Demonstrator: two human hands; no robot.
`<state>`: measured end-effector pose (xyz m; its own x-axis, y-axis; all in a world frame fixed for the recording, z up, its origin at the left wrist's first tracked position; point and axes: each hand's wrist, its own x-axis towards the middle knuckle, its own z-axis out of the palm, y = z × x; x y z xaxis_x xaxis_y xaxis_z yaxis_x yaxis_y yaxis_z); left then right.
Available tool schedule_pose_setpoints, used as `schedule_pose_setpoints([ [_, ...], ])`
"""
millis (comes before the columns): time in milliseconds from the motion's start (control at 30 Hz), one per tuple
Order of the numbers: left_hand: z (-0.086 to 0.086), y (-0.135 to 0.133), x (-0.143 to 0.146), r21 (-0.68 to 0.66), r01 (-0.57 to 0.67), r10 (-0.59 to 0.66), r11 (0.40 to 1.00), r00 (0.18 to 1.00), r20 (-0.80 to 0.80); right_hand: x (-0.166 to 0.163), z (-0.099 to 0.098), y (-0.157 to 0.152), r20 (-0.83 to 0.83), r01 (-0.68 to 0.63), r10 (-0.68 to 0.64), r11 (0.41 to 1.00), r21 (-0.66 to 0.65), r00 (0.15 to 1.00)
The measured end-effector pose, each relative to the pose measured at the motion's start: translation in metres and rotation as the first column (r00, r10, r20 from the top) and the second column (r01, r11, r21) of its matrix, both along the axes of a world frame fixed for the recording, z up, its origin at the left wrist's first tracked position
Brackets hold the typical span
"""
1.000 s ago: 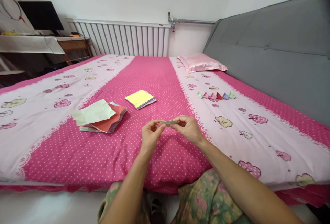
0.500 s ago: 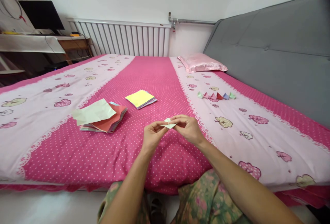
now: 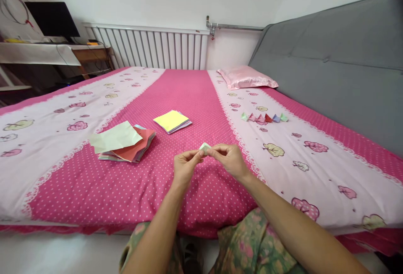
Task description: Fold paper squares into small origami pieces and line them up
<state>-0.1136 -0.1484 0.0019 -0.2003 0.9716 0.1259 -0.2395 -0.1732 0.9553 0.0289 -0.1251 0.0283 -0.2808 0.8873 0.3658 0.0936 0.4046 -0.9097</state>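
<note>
A small pale green folded paper (image 3: 205, 146) is pinched between both my hands, above the pink dotted part of the bed. My left hand (image 3: 185, 165) grips its left side with thumb and fingers. From the right, my right hand (image 3: 230, 159) holds it the same way. The fingertips nearly meet and cover its lower part, so only the pointed top shows. Beyond my hands lies a stack of square paper with a yellow sheet (image 3: 171, 120) on top. To the left, a pale green sheet (image 3: 116, 137) rests on a loose pile with a red sheet (image 3: 138, 145).
Several small folded paper pieces (image 3: 260, 118) stand in a row on the bed's right side. Behind them lies a pink pillow (image 3: 247, 77) by the grey headboard (image 3: 333, 51). A radiator (image 3: 151, 48) lines the far wall. A desk with a monitor (image 3: 53, 19) is at far left.
The folded paper's wide lower edge, visible before, is now behind my fingers. My thumbs and fingertips have drawn closer together around it. The stacks and the row of pieces stay put.
</note>
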Motion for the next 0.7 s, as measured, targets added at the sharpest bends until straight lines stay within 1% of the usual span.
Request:
schedule_pose_setpoints([
  [200,-0.0006,0.0014,0.001,-0.007,0.027,-0.026,1.0,0.996,0.089,-0.0074,-0.0021,-0.0059,-0.107,0.045,-0.054,0.995,-0.086,0.993],
  [300,0.0009,0.0014,-0.0001,-0.016,0.042,-0.041,0.999,0.995,0.088,-0.0073,-0.0027,-0.0047,-0.096,0.08,-0.091,0.991,-0.112,0.991],
  [400,0.0028,0.0014,-0.0026,-0.021,0.042,-0.041,0.999,0.999,0.031,-0.0047,-0.0033,-0.0008,-0.054,0.049,-0.058,0.987,-0.153,0.997],
  [500,0.0036,0.0019,-0.005,-0.031,0.034,-0.036,0.999,0.997,-0.071,-0.0019,-0.004,0.002,-0.017,0.02,-0.023,0.98,-0.196,1.0],
  [600,0.0028,0.0023,-0.0053,-0.031,0.027,-0.031,0.999,0.986,-0.163,-0.0007,-0.0051,0.0017,0.037,-0.024,0.03,0.986,-0.168,0.999],
  [700,0.0013,0.0023,-0.0045,-0.01,0.027,-0.029,1.0,0.979,-0.202,-0.0007,-0.0063,-0.0003,0.105,-0.067,0.08,0.989,-0.129,0.991],
])
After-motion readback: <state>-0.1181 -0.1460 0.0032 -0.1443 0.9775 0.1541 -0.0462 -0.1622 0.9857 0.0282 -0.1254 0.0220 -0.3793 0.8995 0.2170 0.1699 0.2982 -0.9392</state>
